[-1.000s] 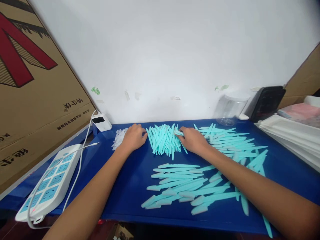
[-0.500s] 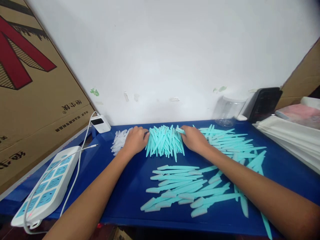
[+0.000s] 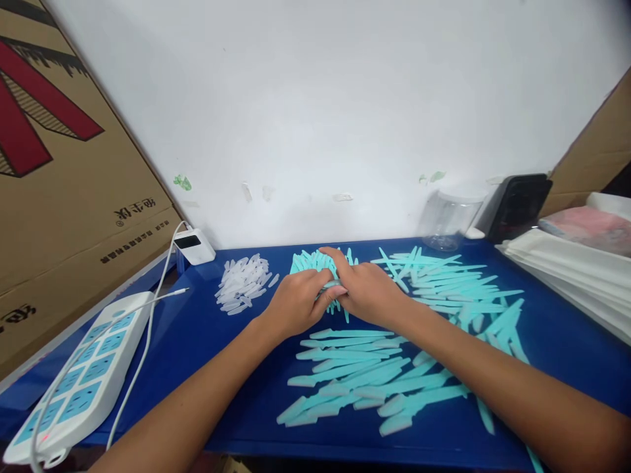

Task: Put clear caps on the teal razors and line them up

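- At far left, we see a cardboard box (image 3: 83, 177) against the wall; the white power strip (image 3: 81, 378) lies before it, presumably to keep its cable clear of the hands.
- The translucent slips (image 3: 244, 282) form a loose heap just left of the hands; we judge this separates them from the teal pieces.
- The left hand (image 3: 298, 299) has its fingers curled and its thumb pressed toward the index finger, seemingly pinching a teal stick (image 3: 331, 284), held where the two hands meet, perhaps for steadiness.
- The central teal pile (image 3: 310, 261) lies behind the hands, partly hidden, apparently for short reach.
- The right hand (image 3: 367, 289) extends its index finger over the pile; we cannot tell what its hidden thumb and other fingers hold.
- Nearer us, the front teal group (image 3: 355, 368) lies with broad ends leftward, an alignment that likely eases gripping.
- The right-hand teal heap (image 3: 448, 279) spreads beyond the right hand and partly under its forearm.
- A clear jar (image 3: 453, 217) and white stack (image 3: 572, 282) occupy the margins, probably leaving the middle free.
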A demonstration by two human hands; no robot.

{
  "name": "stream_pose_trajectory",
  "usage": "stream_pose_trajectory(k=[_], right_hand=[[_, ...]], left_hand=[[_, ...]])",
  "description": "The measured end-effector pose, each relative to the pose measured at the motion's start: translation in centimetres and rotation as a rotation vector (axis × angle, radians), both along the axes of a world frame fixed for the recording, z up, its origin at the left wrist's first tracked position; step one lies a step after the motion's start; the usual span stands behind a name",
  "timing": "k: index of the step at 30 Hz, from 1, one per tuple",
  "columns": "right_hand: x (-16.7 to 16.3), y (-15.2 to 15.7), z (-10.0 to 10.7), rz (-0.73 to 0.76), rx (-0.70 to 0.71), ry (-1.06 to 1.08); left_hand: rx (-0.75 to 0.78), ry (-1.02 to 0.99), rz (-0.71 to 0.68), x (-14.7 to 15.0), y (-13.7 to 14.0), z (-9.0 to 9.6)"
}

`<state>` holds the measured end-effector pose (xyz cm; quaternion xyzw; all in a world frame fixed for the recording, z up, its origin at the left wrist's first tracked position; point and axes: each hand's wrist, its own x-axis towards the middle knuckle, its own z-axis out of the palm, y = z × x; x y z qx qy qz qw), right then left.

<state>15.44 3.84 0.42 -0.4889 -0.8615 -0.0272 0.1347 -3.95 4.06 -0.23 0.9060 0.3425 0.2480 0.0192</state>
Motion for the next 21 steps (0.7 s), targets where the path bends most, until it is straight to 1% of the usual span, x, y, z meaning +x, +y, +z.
stream_pose_trajectory(k=[2,4,8,11,15,19,21], right_hand=[[0.1,0.0,-0.2,0.040,0.007,0.018],[0.6,0.4,-0.3,0.073,0.001,0.017],[1.8,1.7,-0.3,0.061,-0.014,-0.003],[2.5,2.5,-0.1,0.082,-0.049,0.064],[2.8,2.6,0.2,0.176,-0.135,0.233],[2.5,2.3,0.4,0.241,-0.198,0.520],[2.5,2.3,0.6,0.248,-0.224,0.618]], left_hand=[[-0.064,-0.028,-0.010,0.0,0.2,-0.1],[-0.145,-0.098,-0.007,-0.2,0.5,0.1],[-0.261,-0.276,0.046,-0.8,1.5,0.6],[-0.358,-0.418,0.074,-1.6,2.4,0.8],[-0.514,-0.542,0.030,-2.4,3.4,0.7],[-0.554,-0.600,0.020,-2.5,3.7,0.2],[-0.573,-0.617,0.019,-2.5,3.8,-0.1]])
